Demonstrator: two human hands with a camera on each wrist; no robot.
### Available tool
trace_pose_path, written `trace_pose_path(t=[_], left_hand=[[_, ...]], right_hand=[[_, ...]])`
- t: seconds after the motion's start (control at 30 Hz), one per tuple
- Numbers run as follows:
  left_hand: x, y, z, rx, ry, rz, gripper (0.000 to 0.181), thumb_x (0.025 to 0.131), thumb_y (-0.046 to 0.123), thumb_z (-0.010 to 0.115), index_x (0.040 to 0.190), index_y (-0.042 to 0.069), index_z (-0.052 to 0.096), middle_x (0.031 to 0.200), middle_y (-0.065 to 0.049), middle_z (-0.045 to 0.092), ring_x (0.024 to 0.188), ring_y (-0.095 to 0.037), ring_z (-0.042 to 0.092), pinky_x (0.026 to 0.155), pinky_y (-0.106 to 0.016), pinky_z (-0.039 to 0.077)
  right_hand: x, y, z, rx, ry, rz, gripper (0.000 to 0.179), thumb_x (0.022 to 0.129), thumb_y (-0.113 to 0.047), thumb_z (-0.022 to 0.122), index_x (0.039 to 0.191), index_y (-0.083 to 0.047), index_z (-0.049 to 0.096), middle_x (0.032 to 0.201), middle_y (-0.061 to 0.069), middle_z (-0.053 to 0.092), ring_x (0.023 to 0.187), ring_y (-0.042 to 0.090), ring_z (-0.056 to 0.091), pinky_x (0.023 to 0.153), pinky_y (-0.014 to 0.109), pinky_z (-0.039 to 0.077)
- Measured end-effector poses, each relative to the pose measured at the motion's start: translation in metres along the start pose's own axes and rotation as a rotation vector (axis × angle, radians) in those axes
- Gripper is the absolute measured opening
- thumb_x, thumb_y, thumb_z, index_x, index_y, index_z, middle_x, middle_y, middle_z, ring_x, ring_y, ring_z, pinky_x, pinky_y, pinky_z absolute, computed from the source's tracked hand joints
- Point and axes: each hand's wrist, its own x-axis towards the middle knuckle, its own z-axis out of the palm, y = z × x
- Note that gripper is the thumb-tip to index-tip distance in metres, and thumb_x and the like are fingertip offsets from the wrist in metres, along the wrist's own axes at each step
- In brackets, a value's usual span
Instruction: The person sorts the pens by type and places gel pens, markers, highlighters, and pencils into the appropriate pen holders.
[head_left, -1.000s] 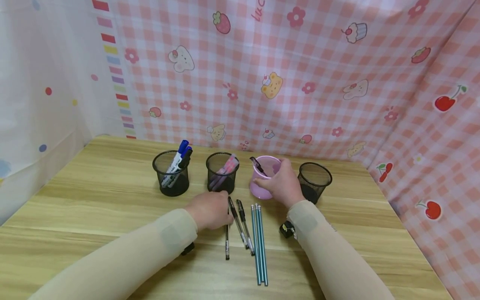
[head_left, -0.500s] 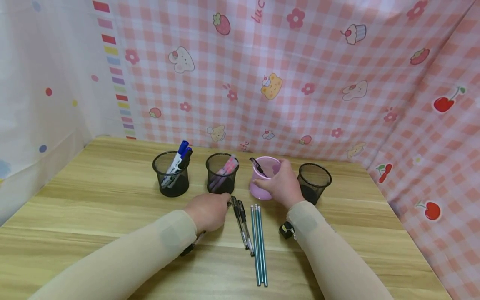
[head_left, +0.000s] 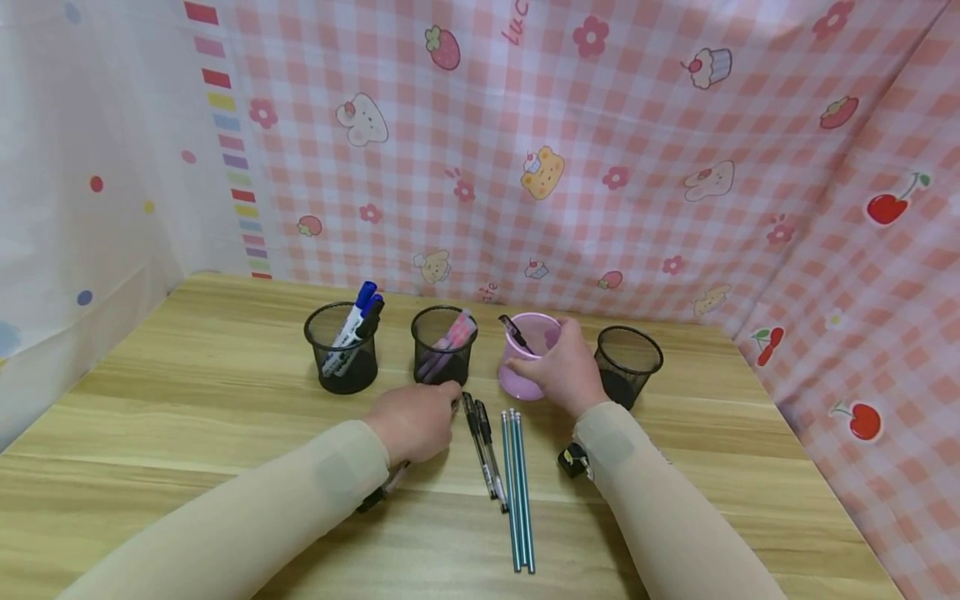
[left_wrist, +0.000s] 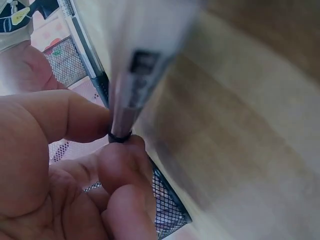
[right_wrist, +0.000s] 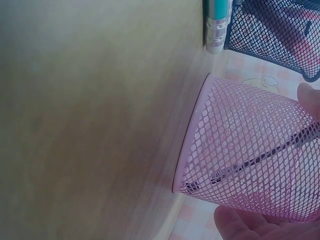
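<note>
Pen (left_wrist: 137, 90), clear barrel w/ dark print, is in L hand (head_left: 414, 423), just fwd of the centre blk mesh cup's near side. I have it pinched betw. thumb & curled fingertips; barrel runs back twd the wrist cam, blurred at the near end. Whether it touches the table (head_left: 187, 400), I can't tell.

R hand (head_left: 562, 371) is partly closed round the pink mesh cup (head_left: 517, 383), thumb on one side, fingers opp. Cup stands upright; I see one blk-capped pen (head_left: 514, 330) leaning inside.

Loose items, betw. hands: two blk-capped pens (head_left: 482, 446) side by side; three teal pencils (head_left: 518, 492), parallel, just R of them.

Cup row, L to R: left blk mesh cup (head_left: 348, 377) w/ blue- & blk-capped markers (head_left: 348, 329); centre blk mesh cup (head_left: 453, 373) w/ pink pens (head_left: 459, 331); pink cup; right blk mesh cup (head_left: 622, 387). Pink checked cloth (head_left: 487, 108) hangs behind.
</note>
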Motion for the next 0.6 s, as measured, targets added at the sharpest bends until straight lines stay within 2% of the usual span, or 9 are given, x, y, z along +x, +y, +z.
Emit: trace_pose_path(t=[0.23,0.43,0.6], left_hand=[[0.002,-0.002,-0.004,-0.042,0.050,-0.002,0.051,0.100,0.030,0.067,0.147,0.020,0.052,0.116,-0.006,0.076,0.085,-0.021,0.065,0.070,-0.041,0.055],[0.000,-0.001,-0.009,-0.125,0.088,0.001,0.051,0.099,0.028,0.067,0.147,0.022,0.052,0.118,-0.006,0.075,0.083,-0.022,0.065,0.069,-0.039,0.054],[-0.004,0.000,-0.012,-0.159,0.153,0.015,0.050,0.099,0.027,0.064,0.147,0.021,0.052,0.125,-0.008,0.074,0.080,-0.022,0.064,0.066,-0.038,0.052]], right_hand=[[0.001,0.001,0.000,0.009,-0.002,-0.002,0.103,0.075,-0.035,0.096,0.153,-0.003,0.035,0.148,0.020,0.052,0.139,0.035,0.052,0.119,0.050,0.043],[0.001,0.000,0.000,0.008,0.003,0.004,0.103,0.075,-0.036,0.096,0.152,-0.004,0.035,0.148,0.019,0.052,0.139,0.035,0.052,0.120,0.050,0.043],[0.000,0.000,0.001,-0.009,0.019,-0.021,0.103,0.075,-0.035,0.096,0.152,-0.002,0.035,0.145,0.020,0.054,0.136,0.036,0.054,0.119,0.050,0.044]])
